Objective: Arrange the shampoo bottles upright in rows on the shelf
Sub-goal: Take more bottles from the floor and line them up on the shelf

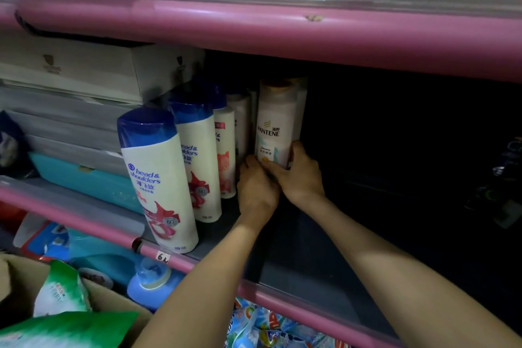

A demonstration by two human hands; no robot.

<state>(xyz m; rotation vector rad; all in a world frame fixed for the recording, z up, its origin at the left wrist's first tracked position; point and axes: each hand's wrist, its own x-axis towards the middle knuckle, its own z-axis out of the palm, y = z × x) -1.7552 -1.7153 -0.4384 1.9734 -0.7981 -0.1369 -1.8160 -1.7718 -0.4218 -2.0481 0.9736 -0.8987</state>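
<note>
A white Pantene bottle (276, 124) stands upright deep on the dark shelf (282, 271). My right hand (299, 172) grips its base from the right, thumb on the front. My left hand (255, 188) holds the base from the left, its fingers curled round the bottom. To the left, a row of three white Head & Shoulders bottles with blue caps runs front to back: the front one (158, 178), the second (197, 158), the third (224, 150). More pale bottles (243, 121) stand behind, partly hidden.
A pink rail (282, 34) edges the shelf above, another pink rail (84, 220) the front of this shelf. White boxes (84, 73) and a teal box (84, 178) fill the shelf's left part. The right side is dark. Below lie a cardboard box with green packs (62, 291) and a blue bottle (152, 285).
</note>
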